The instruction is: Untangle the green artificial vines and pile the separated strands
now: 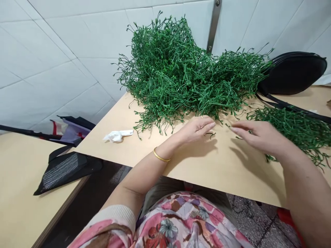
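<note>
A large tangled heap of green artificial plant stems [178, 75] with small budded tips lies on the light wooden table [144, 151]. My left hand [198, 129] is at the heap's front edge, its fingers closed together. A short dark stem [211, 134] pokes out below those fingers; whether they grip it is unclear. My right hand [258, 136] is to the right, thumb and fingers pinched, with bits of a green artificial stem [239, 138] showing around them. A gap separates the two hands. Beyond the right wrist lies a smaller pile of green stems [305, 129].
A black bag [294, 72] with a strap stands at the back right. A crumpled white tissue [117, 135] lies left of the heap. On the second table [18, 168] at left is a black mesh bag [64, 172]. A tiled wall [98, 38] rises behind.
</note>
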Demonstrator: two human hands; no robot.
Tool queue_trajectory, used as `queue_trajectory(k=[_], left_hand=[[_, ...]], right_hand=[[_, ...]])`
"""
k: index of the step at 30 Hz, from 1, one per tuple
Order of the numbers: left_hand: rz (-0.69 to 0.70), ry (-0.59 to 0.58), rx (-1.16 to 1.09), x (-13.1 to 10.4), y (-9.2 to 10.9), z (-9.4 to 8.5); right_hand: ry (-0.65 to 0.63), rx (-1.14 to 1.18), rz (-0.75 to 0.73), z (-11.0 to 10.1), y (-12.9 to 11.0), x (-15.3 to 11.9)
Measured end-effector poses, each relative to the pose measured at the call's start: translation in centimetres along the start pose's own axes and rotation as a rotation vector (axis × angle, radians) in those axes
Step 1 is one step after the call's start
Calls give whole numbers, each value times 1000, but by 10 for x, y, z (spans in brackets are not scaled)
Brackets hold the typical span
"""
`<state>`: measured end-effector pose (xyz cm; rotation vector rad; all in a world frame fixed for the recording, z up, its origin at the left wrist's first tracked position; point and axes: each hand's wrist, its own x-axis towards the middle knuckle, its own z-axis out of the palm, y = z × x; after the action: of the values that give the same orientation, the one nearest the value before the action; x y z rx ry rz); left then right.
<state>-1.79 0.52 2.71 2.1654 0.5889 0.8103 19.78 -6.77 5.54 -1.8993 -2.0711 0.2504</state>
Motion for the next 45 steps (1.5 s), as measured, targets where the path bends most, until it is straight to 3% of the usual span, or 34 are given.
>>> queue_trajectory(k=[2, 4, 5, 7, 13, 17, 20, 24, 26, 30, 36, 41, 45], left_hand=[[-53, 263, -18, 1, 0, -6], [-125, 553, -62, 3, -9, -12], [-157, 648, -84, 4, -16, -14], [-202, 708, -115, 7, -29, -17], [-129, 678, -130, 10, -41, -10], [-115, 609, -204, 10, -40, -4], [-204, 606, -351, 11, -42, -6], [-315, 621, -511, 15, -44, -12], [-372, 561, -561, 15, -44, -13], [-487, 357, -595, 14, -42, -11], [-547, 289, -828, 12, -38, -14], [-586, 219, -848, 13, -39, -14], [-604, 214, -849, 15, -41, -10]], right_hand=[[-87, 105, -55, 10, -11, 9], [-84, 94, -53, 20, -18, 17], [-78, 75, -53, 24, -21, 21], [-95, 50, -69, 30, -27, 27], [-190, -28, -147, 57, -63, 41], [-27, -213, -109, 83, -79, 47], [48, -167, -124, 90, -75, 48], [-49, 260, -170, 82, -63, 45], [-68, 377, -207, 79, -60, 43], [65, 205, -194, 85, -61, 44], [235, 151, -41, 96, -52, 50], [210, 295, -31, 98, -47, 53], [177, 598, -92, 103, -50, 52]])
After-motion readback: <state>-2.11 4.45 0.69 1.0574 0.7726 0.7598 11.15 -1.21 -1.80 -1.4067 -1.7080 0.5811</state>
